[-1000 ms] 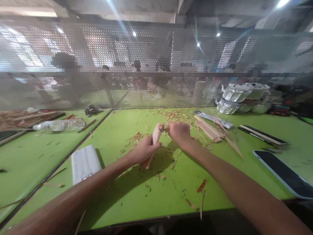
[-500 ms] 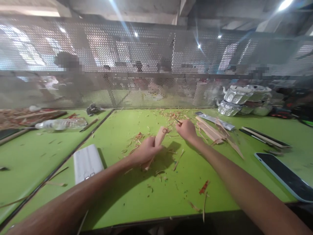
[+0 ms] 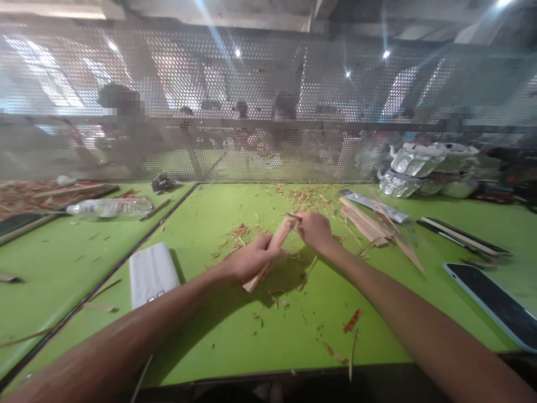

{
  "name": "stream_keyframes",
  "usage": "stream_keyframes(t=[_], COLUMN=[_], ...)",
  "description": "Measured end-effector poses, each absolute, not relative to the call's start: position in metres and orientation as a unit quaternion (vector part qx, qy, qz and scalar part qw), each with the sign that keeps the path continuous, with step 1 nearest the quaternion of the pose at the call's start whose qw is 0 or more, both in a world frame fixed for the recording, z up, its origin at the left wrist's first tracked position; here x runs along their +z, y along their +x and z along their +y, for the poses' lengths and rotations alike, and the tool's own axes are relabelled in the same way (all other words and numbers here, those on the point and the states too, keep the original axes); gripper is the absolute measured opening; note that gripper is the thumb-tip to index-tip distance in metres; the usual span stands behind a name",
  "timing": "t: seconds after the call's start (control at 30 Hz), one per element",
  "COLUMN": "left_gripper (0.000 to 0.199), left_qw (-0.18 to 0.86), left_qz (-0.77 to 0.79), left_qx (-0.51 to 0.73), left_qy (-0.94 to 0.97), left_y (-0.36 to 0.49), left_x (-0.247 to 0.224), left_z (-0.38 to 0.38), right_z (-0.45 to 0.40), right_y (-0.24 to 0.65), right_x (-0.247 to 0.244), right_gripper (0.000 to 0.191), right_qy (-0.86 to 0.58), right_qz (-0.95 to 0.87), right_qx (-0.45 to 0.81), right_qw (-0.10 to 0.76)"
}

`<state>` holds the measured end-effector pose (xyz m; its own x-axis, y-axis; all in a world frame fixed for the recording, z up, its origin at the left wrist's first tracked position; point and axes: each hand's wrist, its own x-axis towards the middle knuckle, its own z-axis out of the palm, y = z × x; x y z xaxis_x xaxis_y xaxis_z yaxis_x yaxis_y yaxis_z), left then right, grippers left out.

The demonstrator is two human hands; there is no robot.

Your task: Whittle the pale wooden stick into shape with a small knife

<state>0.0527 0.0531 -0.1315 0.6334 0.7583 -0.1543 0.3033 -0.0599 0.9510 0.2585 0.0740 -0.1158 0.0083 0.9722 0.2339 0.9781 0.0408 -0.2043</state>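
My left hand (image 3: 253, 257) is closed around a pale strip of wood (image 3: 282, 233), which slants up and away to the right above the green table (image 3: 201, 341). My right hand (image 3: 315, 230) is closed on a small knife (image 3: 292, 216); its handle is hidden in the fist. The short blade lies at the far end of the wood, where a thin curl of shaving shows. Wood shavings (image 3: 241, 230) are scattered under and beyond both hands.
A white power bank (image 3: 153, 274) lies left, a phone (image 3: 489, 299) right. Wood strips (image 3: 364, 223) lie beyond my right arm. A plastic bottle (image 3: 109, 207) rests at the left. Foil-like silver objects (image 3: 423, 168) stand back right, before a perforated screen (image 3: 251, 140) with people behind.
My right hand has brought the knife leftward onto the far end of the wood. The wood has tilted further right in my left hand. The view has shifted slightly.
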Motion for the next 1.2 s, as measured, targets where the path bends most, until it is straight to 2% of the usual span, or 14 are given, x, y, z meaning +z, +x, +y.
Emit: stream_keyframes(t=[0.1, 0.27, 0.47, 0.67, 0.83, 0.93, 1.03, 1.2], left_gripper=[0.031, 0.016, 0.014, 0.016, 0.016, 0.018, 0.018, 0.019], left_qw=[0.531, 0.415, 0.324, 0.334, 0.326, 0.322, 0.371, 0.440], left_qz=[0.390, 0.461, 0.491, 0.479, 0.473, 0.480, 0.469, 0.426], left_qx=[0.207, 0.243, 0.223, 0.227, 0.206, 0.202, 0.199, 0.196], left_qy=[0.723, 0.745, 0.778, 0.779, 0.792, 0.790, 0.776, 0.766], left_y=[0.057, 0.058, 0.050, 0.050, 0.053, 0.053, 0.053, 0.052], left_x=[-0.131, -0.122, -0.125, -0.129, -0.127, -0.129, -0.127, -0.123], left_z=[0.050, 0.052, 0.069, 0.070, 0.065, 0.065, 0.063, 0.061], right_z=[0.079, 0.084, 0.080, 0.076, 0.075, 0.071, 0.067, 0.067], right_y=[0.265, 0.266, 0.261, 0.258, 0.253, 0.250, 0.248, 0.249], right_x=[-0.119, -0.130, -0.131, -0.128, -0.130, -0.126, -0.118, -0.112], right_gripper=[0.031, 0.054, 0.043, 0.037, 0.031, 0.039, 0.048, 0.046], right_qy=[-0.695, -0.642, -0.577, -0.636, -0.666, -0.686, -0.697, -0.700], right_qz=[-0.697, -0.730, -0.743, -0.744, -0.720, -0.701, -0.695, -0.696], right_qx=[0.003, 0.035, 0.089, 0.006, -0.037, -0.067, -0.089, -0.108], right_qw=[0.176, 0.232, 0.327, 0.206, 0.191, 0.184, 0.153, 0.123])
